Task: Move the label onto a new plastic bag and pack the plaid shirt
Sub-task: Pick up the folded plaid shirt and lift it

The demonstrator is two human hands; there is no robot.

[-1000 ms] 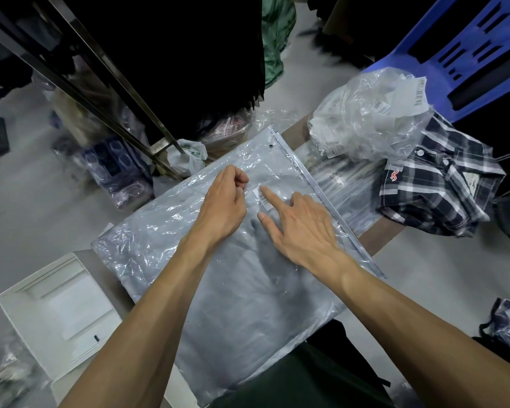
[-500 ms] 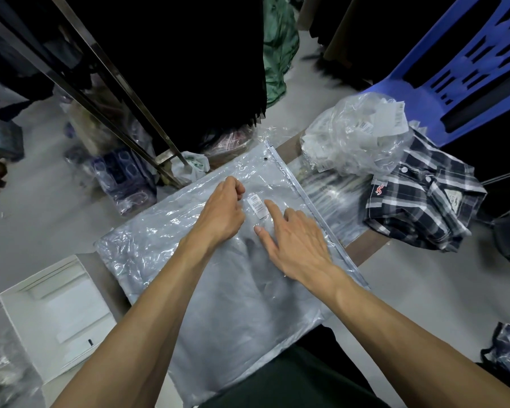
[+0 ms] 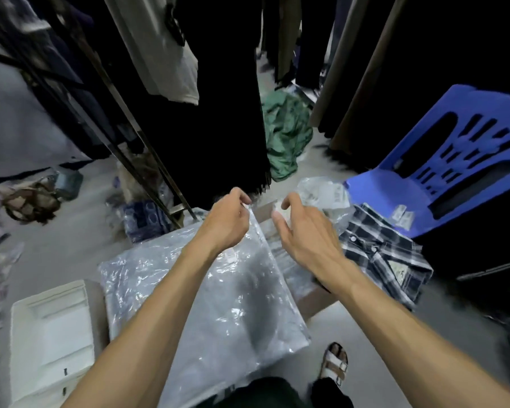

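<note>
Both hands have left the label [image 3: 229, 256], now stuck flat on the bag [image 3: 218, 290]. The left hand [image 3: 228, 220] pinches the bag's far corner; the right hand [image 3: 299, 231] reaches half-open toward it. Labelling looks done; the shirt [image 3: 380, 254] waits unpacked at right.

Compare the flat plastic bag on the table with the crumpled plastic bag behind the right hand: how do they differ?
The flat plastic bag lies smooth and spread out, nearer the person; the crumpled plastic bag is bunched into a heap farther back. The flat one looks larger. The left hand pinches the flat bag's far corner; nothing holds the crumpled one. Both are clear and glossy.
</note>
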